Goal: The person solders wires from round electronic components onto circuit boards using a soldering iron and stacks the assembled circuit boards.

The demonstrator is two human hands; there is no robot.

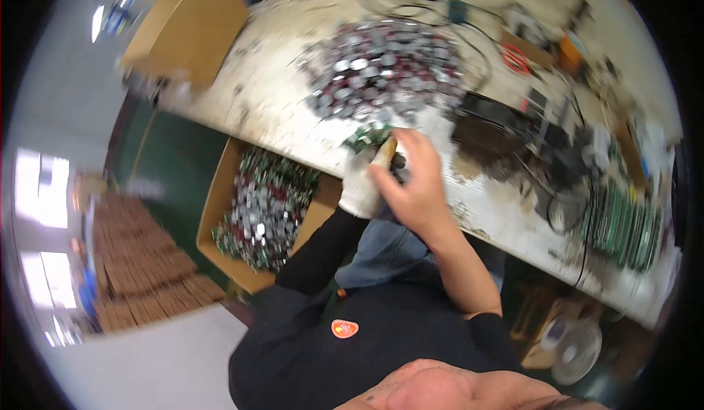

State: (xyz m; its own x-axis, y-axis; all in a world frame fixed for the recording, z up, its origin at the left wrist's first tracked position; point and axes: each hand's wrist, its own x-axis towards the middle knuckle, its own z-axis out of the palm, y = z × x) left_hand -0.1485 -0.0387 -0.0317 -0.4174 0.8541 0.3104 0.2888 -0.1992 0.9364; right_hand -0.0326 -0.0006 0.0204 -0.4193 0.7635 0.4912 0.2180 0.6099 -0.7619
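Observation:
My left hand (pixel 361 188), in a white glove with a brownish thumb tip, is at the table's front edge. It is closed round a small bunch of green circuit boards (pixel 364 138), which show beyond its fingers. My right hand (pixel 418 182) is bare and right beside it, with thumb and fingers curled toward the glove. A small dark piece (pixel 398 165) shows between the two hands. Blur hides whether the right fingers grip it. Just beyond lies a big heap of silvery round parts (pixel 389 65) with dark red bits among them.
Below the table edge at left, an open cardboard box (pixel 213 227) holds many green and silvery parts. Another carton (pixel 187 28) stands on the table's far left. Right of the heap is a dark machine (pixel 491 127) with cables. A row of green boards (pixel 623 227) stands at far right.

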